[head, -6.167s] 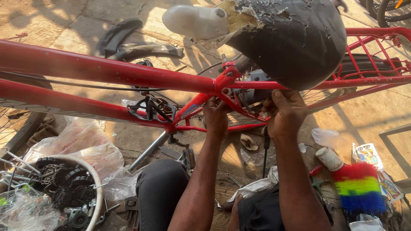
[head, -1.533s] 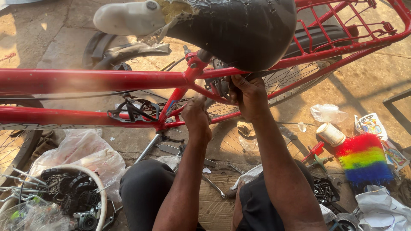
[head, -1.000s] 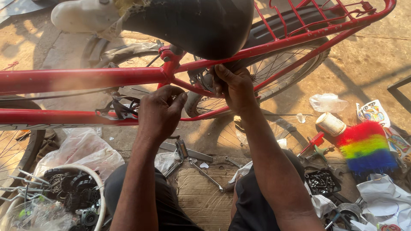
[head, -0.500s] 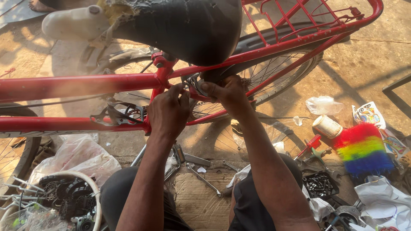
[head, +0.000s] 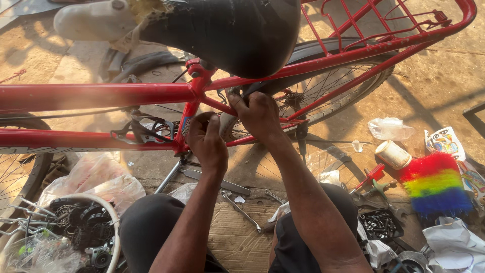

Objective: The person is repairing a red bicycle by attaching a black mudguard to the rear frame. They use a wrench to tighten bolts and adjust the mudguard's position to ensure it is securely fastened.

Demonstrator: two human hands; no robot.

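Observation:
A red bicycle frame (head: 96, 95) crosses the view, with a torn black saddle (head: 232, 30) on top. My right hand (head: 260, 115) is closed around a part just under the saddle, where the black mudguard (head: 313, 50) meets the red stays; my fingers hide the part itself. My left hand (head: 207, 141) sits lower and to the left, fingers curled, against the red seat tube (head: 188, 121). I cannot see anything in it. Both my forearms reach up from my knees at the bottom edge.
The rear wheel (head: 328, 96) and red carrier rack (head: 384, 25) lie right of my hands. Wrenches (head: 242, 210) rest on cardboard (head: 237, 242) below. A rainbow brush (head: 437, 184), a white tin (head: 394, 154) and a tray of bolts (head: 380, 225) sit at right; a rim with parts (head: 103, 217) and plastic bags (head: 96, 177) at left.
My left hand has come away from beside the right and settled lower by the seat tube. My right hand keeps its hold under the saddle. The view has shifted toward the rear wheel.

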